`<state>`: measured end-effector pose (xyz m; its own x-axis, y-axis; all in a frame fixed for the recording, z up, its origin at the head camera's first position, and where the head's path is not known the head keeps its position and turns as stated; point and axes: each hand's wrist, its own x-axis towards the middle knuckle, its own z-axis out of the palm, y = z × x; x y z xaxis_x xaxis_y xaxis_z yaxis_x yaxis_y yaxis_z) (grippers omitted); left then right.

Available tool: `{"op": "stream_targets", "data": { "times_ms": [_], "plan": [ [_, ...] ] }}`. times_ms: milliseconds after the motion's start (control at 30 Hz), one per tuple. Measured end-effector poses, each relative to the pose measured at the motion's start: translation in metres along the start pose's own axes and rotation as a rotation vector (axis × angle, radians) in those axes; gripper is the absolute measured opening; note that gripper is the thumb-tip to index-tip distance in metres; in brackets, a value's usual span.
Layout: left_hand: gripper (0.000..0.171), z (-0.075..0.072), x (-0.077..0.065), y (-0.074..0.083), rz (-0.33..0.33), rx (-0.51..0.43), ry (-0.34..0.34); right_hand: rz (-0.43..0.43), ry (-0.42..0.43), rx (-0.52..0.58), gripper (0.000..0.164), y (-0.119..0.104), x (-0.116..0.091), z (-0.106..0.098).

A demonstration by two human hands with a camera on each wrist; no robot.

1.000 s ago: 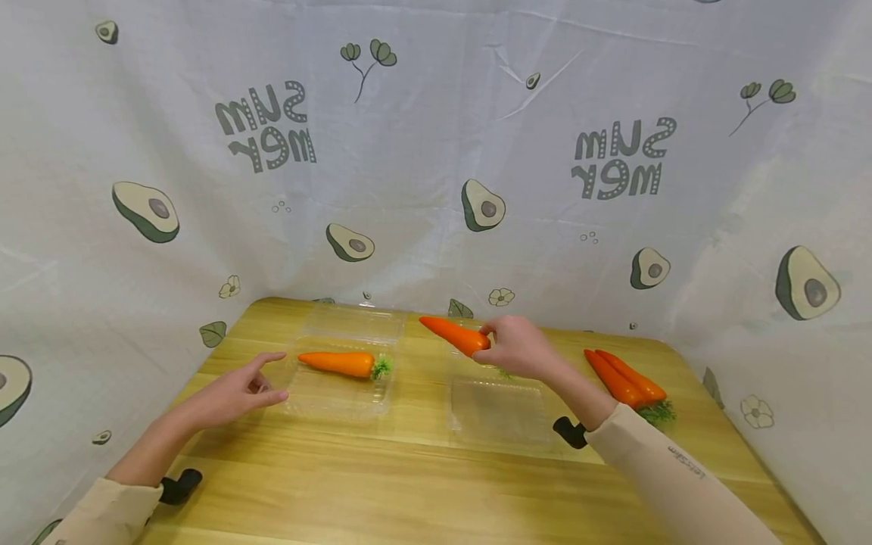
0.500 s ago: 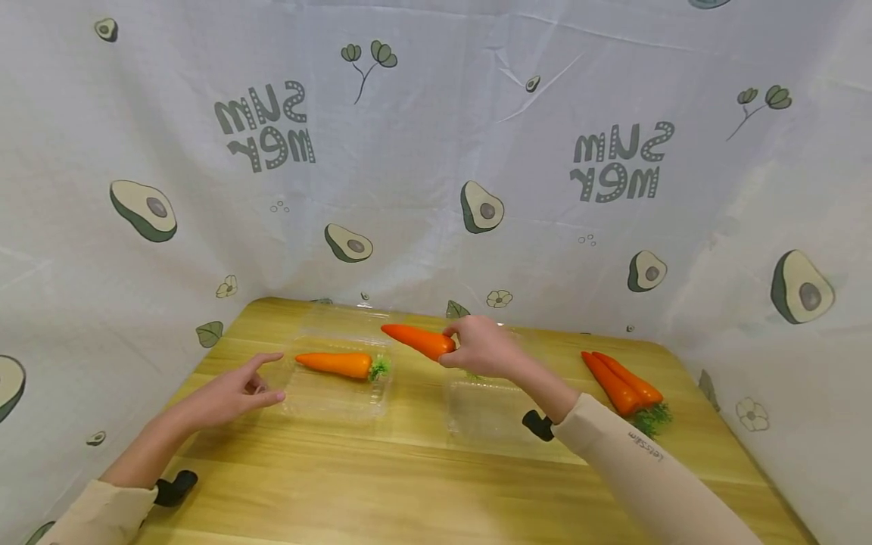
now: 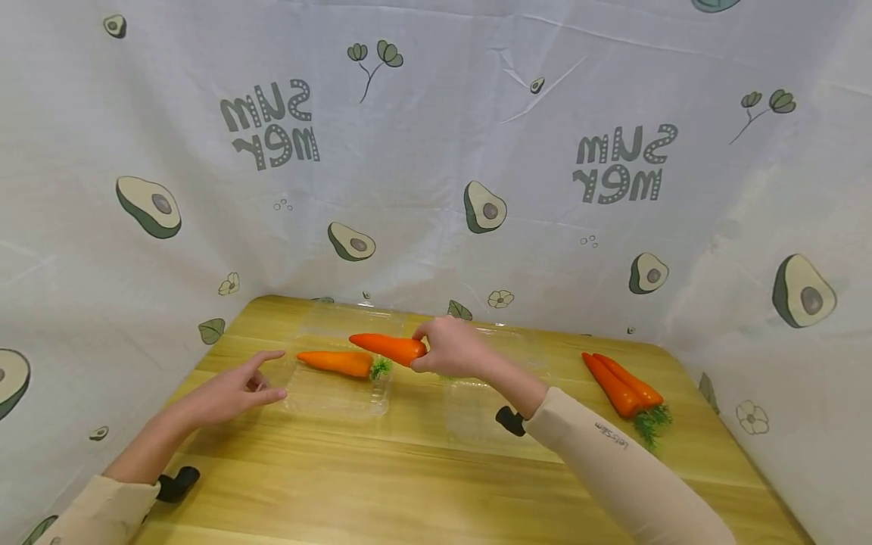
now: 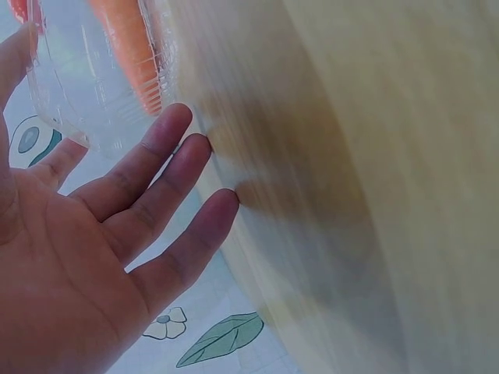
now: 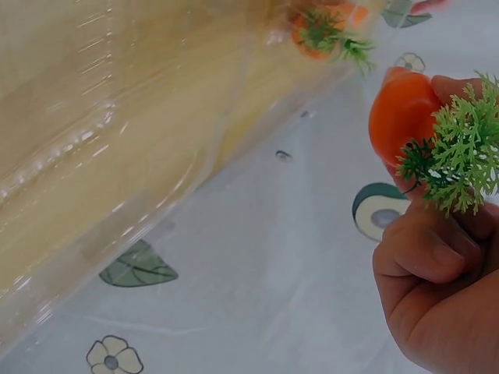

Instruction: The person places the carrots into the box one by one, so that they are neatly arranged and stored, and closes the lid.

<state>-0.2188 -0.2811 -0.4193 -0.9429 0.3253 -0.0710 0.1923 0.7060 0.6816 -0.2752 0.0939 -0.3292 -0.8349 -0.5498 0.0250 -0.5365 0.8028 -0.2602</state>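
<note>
While the right hand (image 3: 450,348) grips one carrot (image 3: 384,347) near its leafy end, above the right edge of the left tray (image 3: 334,401), the left hand (image 3: 232,393) stands just beside that tray's left side, thumb and fingers apart. Within the left tray lies a second carrot (image 3: 337,364); rightward of it, on the bench (image 3: 327,484), are another tray (image 3: 487,412) and, well apart, two carrots (image 3: 616,384).

Backdrop cloth (image 3: 415,144) reads "summer" x2, grey dotted ltrs, mirror-reversed, split over 2 lines ("sum" abv "mer"): 1 print (image 3: 272,125) L of ctr, the other R. Beige R sleeve (image 3: 616,473) has v. small dark txt, approx. "Letsslim", hard to make out.
</note>
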Motion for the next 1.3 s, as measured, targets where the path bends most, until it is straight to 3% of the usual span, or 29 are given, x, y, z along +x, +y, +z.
{"op": "stream_targets", "data": {
  "times_ms": [467, 1000, 1300],
  "plan": [
    [0.079, 0.0, -0.001, 0.0, 0.008, 0.006, -0.008, -0.071, -0.053, -0.081, 0.034, -0.027, 0.021, 0.013],
    [0.079, -0.001, -0.001, 0.0, 0.017, 0.0, -0.007, -0.161, -0.071, -0.134, 0.009, -0.051, 0.037, 0.025],
    [0.079, -0.001, -0.003, 0.002, 0.014, -0.002, -0.008, -0.17, -0.091, -0.196, 0.012, -0.06, 0.049, 0.038]
  ]
}}
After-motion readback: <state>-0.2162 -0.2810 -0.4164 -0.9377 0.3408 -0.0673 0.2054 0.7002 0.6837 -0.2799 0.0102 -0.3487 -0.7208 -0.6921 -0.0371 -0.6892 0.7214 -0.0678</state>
